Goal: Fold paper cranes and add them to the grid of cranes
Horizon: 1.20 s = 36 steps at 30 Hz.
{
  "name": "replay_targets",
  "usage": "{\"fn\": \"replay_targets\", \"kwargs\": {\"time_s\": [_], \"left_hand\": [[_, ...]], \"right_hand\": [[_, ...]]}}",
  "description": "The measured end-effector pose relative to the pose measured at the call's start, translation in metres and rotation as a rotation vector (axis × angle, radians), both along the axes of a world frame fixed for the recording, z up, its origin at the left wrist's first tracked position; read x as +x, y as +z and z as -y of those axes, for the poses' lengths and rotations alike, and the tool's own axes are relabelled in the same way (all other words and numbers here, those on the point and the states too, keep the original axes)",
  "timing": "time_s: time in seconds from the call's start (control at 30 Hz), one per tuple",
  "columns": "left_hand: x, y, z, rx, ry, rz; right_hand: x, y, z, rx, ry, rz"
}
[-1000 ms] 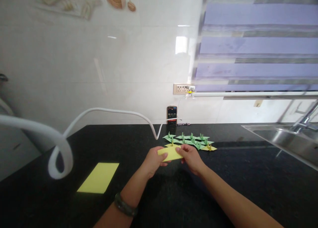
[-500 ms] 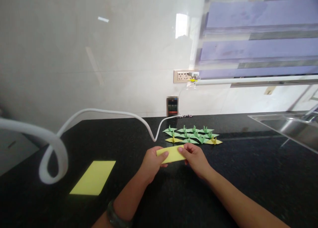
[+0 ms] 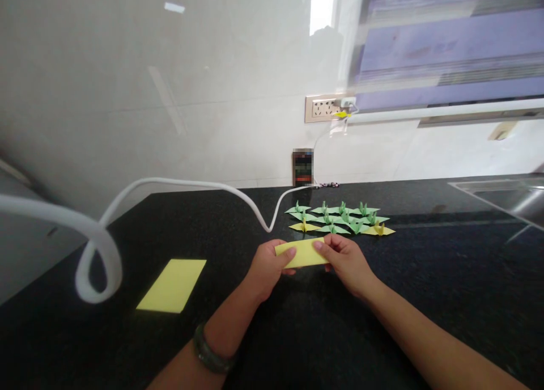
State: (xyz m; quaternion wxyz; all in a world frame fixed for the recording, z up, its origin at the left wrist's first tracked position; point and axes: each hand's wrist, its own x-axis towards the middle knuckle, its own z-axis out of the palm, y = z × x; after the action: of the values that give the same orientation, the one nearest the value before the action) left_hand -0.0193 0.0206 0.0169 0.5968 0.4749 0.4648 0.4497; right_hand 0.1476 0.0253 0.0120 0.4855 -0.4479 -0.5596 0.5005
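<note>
A folded strip of yellow paper (image 3: 305,254) is held just above the black countertop (image 3: 425,288) between both hands. My left hand (image 3: 268,265) pinches its left end with thumb on top. At the strip's right end, my right hand (image 3: 346,259) pinches it with fingers curled. Just beyond the hands lie several small folded paper cranes (image 3: 340,219), mostly green, a few yellow, set in rows. I wear a dark bracelet (image 3: 207,348) on the left wrist.
A flat yellow sheet (image 3: 172,284) lies at the left on the countertop. A white cable (image 3: 97,248) loops across the left side toward a phone (image 3: 302,168) leaning on the wall under a socket (image 3: 323,107). A steel sink (image 3: 505,197) sits at far right.
The view has tilted down and shifted, so everything sits a little higher and to the right in the picture. Both hands keep their pinch on the yellow strip.
</note>
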Motion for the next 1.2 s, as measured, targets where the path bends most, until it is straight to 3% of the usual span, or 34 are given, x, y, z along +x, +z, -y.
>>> {"fn": "replay_targets", "kwargs": {"time_s": [0.73, 0.93, 1.2], "left_hand": [[0.0, -0.001, 0.001, 0.015, -0.019, -0.018], [-0.004, -0.002, 0.0, 0.147, -0.014, -0.26], [-0.006, -0.006, 0.002, 0.272, -0.163, -0.44]], "right_hand": [[0.001, -0.002, 0.0, 0.009, -0.002, 0.029], [0.007, -0.003, -0.005, 0.052, 0.061, 0.097], [0.01, 0.001, -0.004, 0.109, 0.164, 0.276]]}}
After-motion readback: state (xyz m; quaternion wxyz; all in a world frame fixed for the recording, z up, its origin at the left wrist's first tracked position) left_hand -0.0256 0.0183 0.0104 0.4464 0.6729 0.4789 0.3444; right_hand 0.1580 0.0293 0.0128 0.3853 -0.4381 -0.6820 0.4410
